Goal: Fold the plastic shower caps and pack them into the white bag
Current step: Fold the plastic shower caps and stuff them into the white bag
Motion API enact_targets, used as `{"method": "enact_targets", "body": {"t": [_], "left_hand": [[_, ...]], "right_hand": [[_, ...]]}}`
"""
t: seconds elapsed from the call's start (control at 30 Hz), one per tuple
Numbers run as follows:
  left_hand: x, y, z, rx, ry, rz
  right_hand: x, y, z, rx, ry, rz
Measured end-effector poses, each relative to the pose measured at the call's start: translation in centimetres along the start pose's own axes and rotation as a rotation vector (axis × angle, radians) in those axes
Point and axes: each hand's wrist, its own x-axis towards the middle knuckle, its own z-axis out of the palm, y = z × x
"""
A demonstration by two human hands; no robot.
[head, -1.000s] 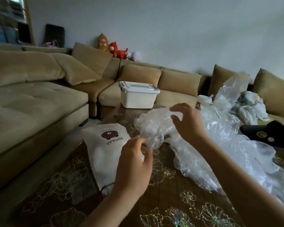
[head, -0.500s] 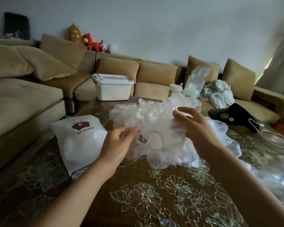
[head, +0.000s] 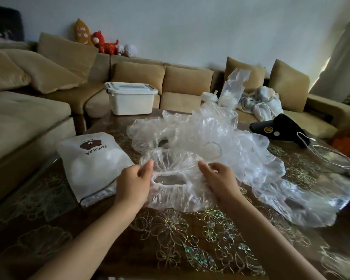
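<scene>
A clear, crinkled plastic shower cap (head: 174, 182) is stretched between my hands just above the table, its elastic opening facing me. My left hand (head: 133, 183) pinches its left edge and my right hand (head: 220, 181) pinches its right edge. Behind it lies a heap of more clear shower caps (head: 220, 142), trailing off to the right. The white bag (head: 91, 164), printed with a brown bear and "POPULAR", lies flat on the table left of my left hand, its open end toward me.
The table (head: 170, 239) has a brown cover with shiny flower patterns. A white lidded box (head: 129, 101) stands at its far edge. A black device (head: 279, 129) with a white cable lies at the right. Beige sofas surround the table.
The camera has swung right and downward. Both hands have come down toward the table and spread one cap apart, each now pinching an edge of it.
</scene>
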Motion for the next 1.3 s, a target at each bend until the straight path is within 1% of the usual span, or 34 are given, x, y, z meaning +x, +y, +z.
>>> {"method": "enact_targets", "body": {"t": [0.03,0.07,0.1,0.13,0.17,0.2,0.23,0.27,0.33,0.37,0.43,0.5,0.53,0.6,0.63,0.67,0.7,0.73,0.77,0.8,0.83,0.87,0.9,0.97,1.07,1.17,1.23,1.3], "left_hand": [[-0.3,-0.2,0.3,-0.028,0.006,-0.026],[-0.3,-0.5,0.4,-0.077,0.014,-0.069],[-0.4,-0.7,0.6,-0.133,0.019,-0.113],[-0.5,-1.0,0.8,-0.154,0.027,-0.137],[-0.5,-1.2,1.0,-0.133,0.035,-0.138],[-0.6,-1.3,1.1,-0.101,0.040,-0.126],[-0.7,-1.4,1.2,-0.076,0.052,-0.110],[-0.7,-1.5,1.2,-0.066,0.060,-0.095],[-0.9,-1.7,1.0,-0.029,0.065,-0.067],[-1.0,-1.9,0.9,0.017,0.066,-0.048],[-0.9,-2.7,0.5,0.137,0.036,-0.053],[-0.4,-3.6,0.1,0.296,-0.075,-0.102],[-0.4,-3.8,-0.2,0.402,-0.170,-0.128],[-0.7,-3.2,-0.8,0.677,-0.332,-0.104],[-1.1,-2.5,-1.1,0.824,-0.329,-0.027],[-1.3,-1.6,-1.3,0.966,-0.248,0.088],[-1.5,-1.1,-1.4,1.047,-0.130,0.226],[-1.7,-0.8,-1.4,1.044,-0.045,0.359],[-1.8,-0.9,-1.2,0.977,-0.048,0.469],[-2.0,-1.3,-0.7,0.902,-0.142,0.534],[-2.2,-2.0,-0.2,0.847,-0.272,0.558],[-2.3,-3.1,0.2,0.849,-0.397,0.542],[-2.4,-4.1,0.4,0.884,-0.479,0.529],[-2.4,-6.1,0.5,0.963,-0.567,0.507],[-2.0,-7.3,-0.1,0.966,-0.667,0.449],[-1.3,-7.2,-0.8,1.000,-0.731,0.471],[-1.3,-7.0,-1.3,1.015,-0.757,0.477],[-1.7,-7.0,-2.0,1.019,-0.719,0.503]], "right_hand": [[-0.3,0.2,-0.5,0.137,-0.065,0.100],[-0.4,0.5,-0.9,0.302,-0.194,0.233],[-0.9,0.6,-1.3,0.376,-0.324,0.325],[-1.6,0.7,-1.4,0.382,-0.462,0.362],[-2.4,0.9,-1.1,0.350,-0.542,0.367],[-2.8,1.3,-0.7,0.319,-0.563,0.363],[-3.1,1.7,-0.2,0.285,-0.526,0.341],[-3.0,2.0,0.2,0.241,-0.442,0.298],[-2.8,2.6,0.0,0.070,-0.279,0.179],[-2.6,2.8,-0.3,0.003,-0.241,0.133],[-2.6,3.2,-1.2,-0.086,-0.225,0.097],[-2.7,3.5,-2.0,-0.220,-0.232,0.092],[-2.7,3.7,-2.5,-0.306,-0.232,0.087],[-3.0,3.8,-3.4,-0.531,-0.165,0.026],[-3.3,4.0,-3.7,-0.698,-0.080,-0.060],[-3.6,4.2,-3.8,-0.855,0.049,-0.186],[-4.0,4.3,-3.6,-0.929,0.163,-0.348],[-4.2,4.3,-2.9,-0.912,0.205,-0.518],[-4.3,4.3,-2.0,-0.882,0.150,-0.641],[-4.1,4.4,-0.9,-0.870,0.041,-0.709],[-3.9,4.7,0.1,-0.876,-0.080,-0.719],[-3.5,5.3,1.1,-0.920,-0.193,-0.705],[-3.0,5.8,1.7,-0.968,-0.277,-0.684],[-2.0,7.1,1.6,-1.070,-0.373,-0.624],[-1.1,8.1,0.0,-1.222,-0.478,-0.553],[-0.5,8.1,-1.4,-1.329,-0.550,-0.549],[-0.2,8.2,-2.1,-1.354,-0.574,-0.530],[-0.7,8.5,-2.5,-1.276,-0.529,-0.533]]}}
